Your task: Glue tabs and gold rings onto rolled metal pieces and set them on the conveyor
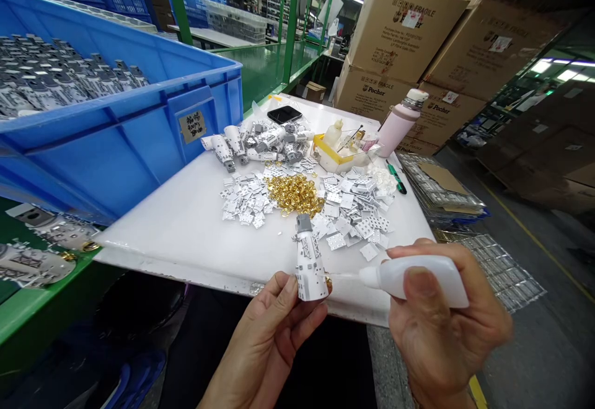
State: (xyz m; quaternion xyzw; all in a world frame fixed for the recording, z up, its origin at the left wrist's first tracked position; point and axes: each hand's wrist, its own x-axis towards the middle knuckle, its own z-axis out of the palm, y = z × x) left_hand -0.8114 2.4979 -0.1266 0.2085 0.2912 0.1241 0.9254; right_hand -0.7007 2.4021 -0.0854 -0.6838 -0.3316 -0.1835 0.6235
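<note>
- Currently, one white part (310, 263) is held upright, slightly tilted, over the near edge of the counter (186, 229); this part is taken as the clock's centre.
- Its lower end is pinched by the grip of the left hand (274, 325); a squeeze bottle (430, 277) is enclosed by the grip of the right hand (446, 328), with the nozzle pointed toward 9 o'clock.
- Fitted on this part: a grey cap at the top, lattice pieces, and gold at the lower right.
- Left loose: gold rings (297, 193) at 12 o'clock, with small white plates (351, 204) at 1 and 11 o'clock.
- Similar parts are heaped (279, 142) towards 12 o'clock and gathered in a blue crate (223, 108) at 10 o'clock; which are finished cannot be determined.
- Contact between nozzle and gold cannot be confirmed; any fluid is indiscernible.
- The part's rear is hidden; the crate is cut off by the left border.
</note>
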